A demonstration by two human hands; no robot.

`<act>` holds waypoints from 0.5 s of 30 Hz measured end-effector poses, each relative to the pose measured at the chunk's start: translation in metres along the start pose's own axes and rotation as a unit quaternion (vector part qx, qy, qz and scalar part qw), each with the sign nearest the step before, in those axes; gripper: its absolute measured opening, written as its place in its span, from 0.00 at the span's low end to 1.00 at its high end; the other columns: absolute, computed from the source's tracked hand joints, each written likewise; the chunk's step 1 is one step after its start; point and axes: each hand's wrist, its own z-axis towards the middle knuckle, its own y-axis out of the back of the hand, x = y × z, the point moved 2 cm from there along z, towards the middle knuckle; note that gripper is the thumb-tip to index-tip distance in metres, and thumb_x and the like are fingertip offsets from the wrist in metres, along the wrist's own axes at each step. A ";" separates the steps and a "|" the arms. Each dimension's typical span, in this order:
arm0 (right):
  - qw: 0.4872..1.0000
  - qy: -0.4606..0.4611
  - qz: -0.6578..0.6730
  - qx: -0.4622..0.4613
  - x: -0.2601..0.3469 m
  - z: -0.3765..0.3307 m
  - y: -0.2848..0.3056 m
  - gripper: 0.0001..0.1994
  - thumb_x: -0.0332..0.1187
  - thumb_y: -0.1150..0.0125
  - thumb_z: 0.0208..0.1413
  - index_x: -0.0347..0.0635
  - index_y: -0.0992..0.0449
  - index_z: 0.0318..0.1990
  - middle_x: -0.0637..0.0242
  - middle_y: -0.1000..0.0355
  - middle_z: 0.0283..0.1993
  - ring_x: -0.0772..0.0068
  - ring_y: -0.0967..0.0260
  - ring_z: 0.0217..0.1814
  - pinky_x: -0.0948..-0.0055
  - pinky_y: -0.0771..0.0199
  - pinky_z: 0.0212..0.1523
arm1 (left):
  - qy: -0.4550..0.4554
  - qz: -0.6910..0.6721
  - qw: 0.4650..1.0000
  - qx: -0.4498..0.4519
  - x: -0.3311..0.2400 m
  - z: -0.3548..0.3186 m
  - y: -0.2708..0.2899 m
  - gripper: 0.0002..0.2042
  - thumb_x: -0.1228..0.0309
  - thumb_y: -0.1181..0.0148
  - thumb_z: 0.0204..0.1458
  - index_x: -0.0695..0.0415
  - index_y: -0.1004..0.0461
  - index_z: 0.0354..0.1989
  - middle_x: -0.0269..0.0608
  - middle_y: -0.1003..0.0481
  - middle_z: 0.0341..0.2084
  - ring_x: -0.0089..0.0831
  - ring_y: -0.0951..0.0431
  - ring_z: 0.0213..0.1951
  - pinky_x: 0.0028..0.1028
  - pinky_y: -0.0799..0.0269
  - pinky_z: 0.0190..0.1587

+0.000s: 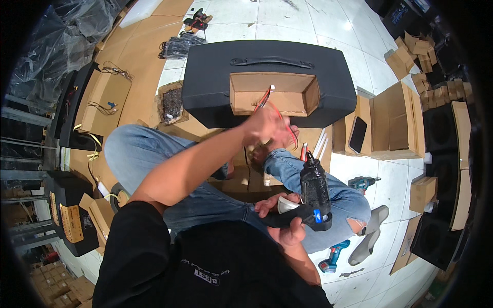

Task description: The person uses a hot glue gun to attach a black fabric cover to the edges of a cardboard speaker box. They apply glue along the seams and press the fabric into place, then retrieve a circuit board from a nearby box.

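In front of me lies a black cabinet with a strap handle and a rectangular opening with brown inner walls. Red and black wires come out of that opening. My left hand, somewhat blurred, is closed around them just in front of the cabinet. Lower down, over my lap, my right hand grips a black power driver by its handle, the nose pointing away from me. A white piece shows beside those fingers; its kind is unclear.
To the right, a phone leans on an open cardboard box. Two more power drills and grey slippers lie on the tiles. A tray of small dark parts stands left of the cabinet. My bent legs flank the work.
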 end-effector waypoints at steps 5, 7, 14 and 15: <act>0.992 0.049 -0.108 -0.047 0.002 0.036 -0.011 0.40 0.63 0.41 0.62 0.40 0.38 0.69 0.50 0.31 0.64 0.52 0.33 0.66 0.51 0.39 0.69 | 0.020 0.105 0.990 0.090 -0.020 -0.087 -0.009 0.23 0.52 0.45 0.67 0.63 0.20 0.48 0.34 0.18 0.34 0.24 0.21 0.39 0.29 0.25 0.43; 0.979 0.029 -0.194 -0.059 0.000 0.076 -0.015 0.42 0.63 0.42 0.63 0.36 0.40 0.70 0.51 0.33 0.66 0.56 0.35 0.69 0.55 0.42 0.72 | -0.046 -0.050 0.996 0.063 -0.030 -0.132 0.003 0.27 0.49 0.43 0.66 0.63 0.26 0.59 0.35 0.20 0.41 0.23 0.23 0.44 0.27 0.26 0.47; 0.965 0.039 -0.261 -0.008 -0.045 0.192 -0.096 0.22 0.31 0.37 0.64 0.37 0.30 0.65 0.65 0.25 0.55 0.77 0.31 0.54 0.72 0.30 0.55 | -0.207 0.080 0.951 -0.217 -0.052 -0.197 0.047 0.31 0.61 0.32 0.61 0.64 0.36 0.66 0.41 0.23 0.48 0.25 0.24 0.48 0.28 0.27 0.52; 0.971 0.012 -0.240 -0.007 -0.055 0.196 -0.104 0.22 0.30 0.35 0.62 0.37 0.28 0.63 0.66 0.23 0.51 0.79 0.29 0.49 0.73 0.27 0.50 | -0.212 0.072 0.937 -0.268 -0.054 -0.198 0.051 0.31 0.62 0.31 0.60 0.64 0.36 0.66 0.42 0.23 0.49 0.26 0.23 0.49 0.29 0.27 0.52</act>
